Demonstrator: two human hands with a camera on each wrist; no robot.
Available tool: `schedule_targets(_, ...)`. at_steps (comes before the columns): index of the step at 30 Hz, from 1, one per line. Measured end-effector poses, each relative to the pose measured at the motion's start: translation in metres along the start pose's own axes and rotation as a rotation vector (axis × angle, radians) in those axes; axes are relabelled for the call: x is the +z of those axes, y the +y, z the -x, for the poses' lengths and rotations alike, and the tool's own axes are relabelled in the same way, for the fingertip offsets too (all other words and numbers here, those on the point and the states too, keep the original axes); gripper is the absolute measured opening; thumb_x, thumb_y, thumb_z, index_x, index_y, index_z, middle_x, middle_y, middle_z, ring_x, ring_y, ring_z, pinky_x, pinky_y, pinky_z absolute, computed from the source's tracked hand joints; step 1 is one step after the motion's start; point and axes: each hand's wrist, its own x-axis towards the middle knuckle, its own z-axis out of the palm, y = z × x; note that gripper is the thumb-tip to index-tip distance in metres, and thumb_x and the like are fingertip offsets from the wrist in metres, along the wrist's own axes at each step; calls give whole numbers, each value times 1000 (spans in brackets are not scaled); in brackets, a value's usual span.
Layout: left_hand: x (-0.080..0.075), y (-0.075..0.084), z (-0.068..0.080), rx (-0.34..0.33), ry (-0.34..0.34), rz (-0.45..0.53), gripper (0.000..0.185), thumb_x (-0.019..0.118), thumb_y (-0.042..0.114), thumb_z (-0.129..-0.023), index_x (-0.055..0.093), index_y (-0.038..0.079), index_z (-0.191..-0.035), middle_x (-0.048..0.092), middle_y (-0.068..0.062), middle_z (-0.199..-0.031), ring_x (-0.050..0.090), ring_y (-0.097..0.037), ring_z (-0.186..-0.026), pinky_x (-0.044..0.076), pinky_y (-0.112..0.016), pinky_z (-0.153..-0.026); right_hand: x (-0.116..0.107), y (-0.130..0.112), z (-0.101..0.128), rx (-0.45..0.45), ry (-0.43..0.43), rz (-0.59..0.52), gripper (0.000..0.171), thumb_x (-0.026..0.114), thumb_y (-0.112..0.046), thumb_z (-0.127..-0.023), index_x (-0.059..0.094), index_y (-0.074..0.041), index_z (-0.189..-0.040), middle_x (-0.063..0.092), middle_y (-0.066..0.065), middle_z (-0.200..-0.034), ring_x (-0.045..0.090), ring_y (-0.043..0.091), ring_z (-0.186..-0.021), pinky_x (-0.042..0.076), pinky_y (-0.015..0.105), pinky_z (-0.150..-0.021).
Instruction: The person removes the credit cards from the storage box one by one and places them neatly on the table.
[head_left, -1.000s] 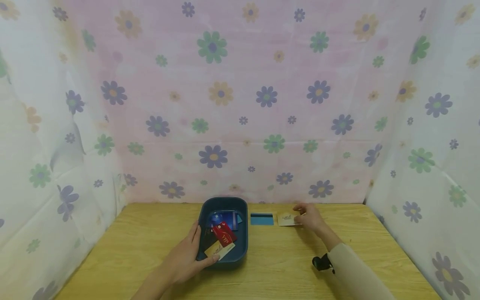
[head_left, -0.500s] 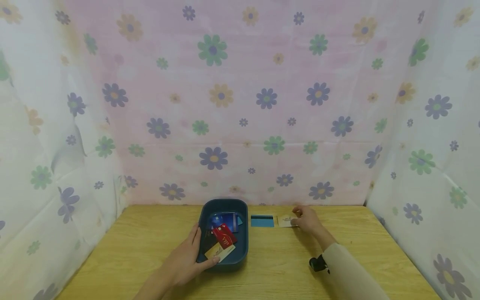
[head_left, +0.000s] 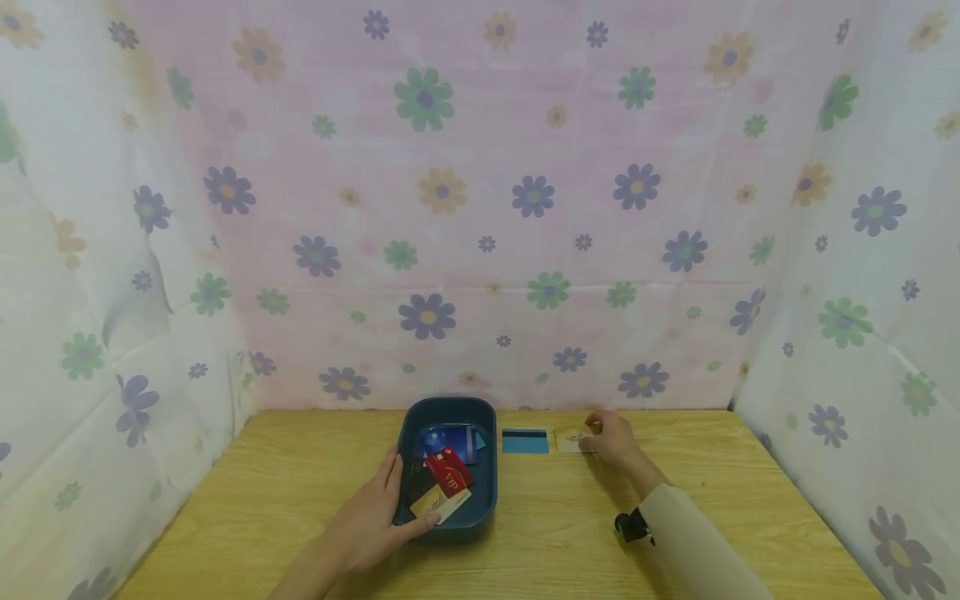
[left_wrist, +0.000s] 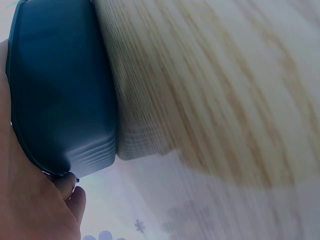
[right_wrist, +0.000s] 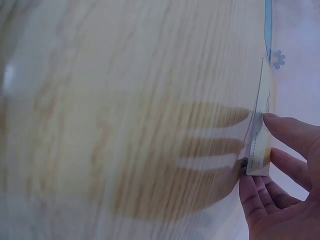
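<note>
In the head view my left hand (head_left: 367, 508) grips the left side of a dark blue plastic bin (head_left: 486, 492), its thumb over the near rim. Several cards lie overlapped inside: a blue card (head_left: 442, 442), a red VIP card (head_left: 450, 471), a dark card (head_left: 416, 483) and a gold card (head_left: 450, 502). My right hand (head_left: 613, 439) pinches the right end of a cream-gold card (head_left: 572, 441) at the back of the table. The right wrist view shows the thumb on this card (right_wrist: 260, 135) and fingers at its edges.
A light blue card with a dark stripe (head_left: 525, 442) lies between the bin and the right hand. Flowered cloth (head_left: 480, 250) stands behind the wood-grain table (head_left: 555, 533) and along both sides. A black device (head_left: 632, 526) sits at the right wrist.
The right hand has shifted very slightly left along the cream-gold card, and its forearm has drawn a little left. The left hand and the bin hold still.
</note>
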Motion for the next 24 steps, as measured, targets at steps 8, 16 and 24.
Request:
schedule_targets(8, 0, 0, -1, -5, -2, 1, 121, 53, 83, -86, 17, -4, -162, 11, -22, -169, 37, -48, -145, 40, -61, -111, -1, 0, -1, 5, -26, 21, 39, 75, -5, -86, 65, 12, -119, 64, 30, -123, 60, 47, -113, 51, 57, -95)
schedule_targets(16, 1, -1, 0, -5, -5, 4, 121, 54, 82, -86, 16, -4, -162, 10, -22, -170, 38, -48, -144, 40, -61, -111, -1, -3, -2, 3, -47, -4, 39, 74, -4, -87, 64, 14, -120, 61, 32, -128, 62, 46, -112, 55, 52, -89)
schedule_targets(24, 0, 1, 0, -7, -3, 3, 121, 54, 83, -86, 16, -3, -162, 11, -22, -170, 37, -48, -145, 40, -61, -111, 0, -2, -4, 15, -50, -23, 36, 75, -3, -88, 65, 14, -118, 62, 31, -124, 65, 37, -101, 58, 41, -74)
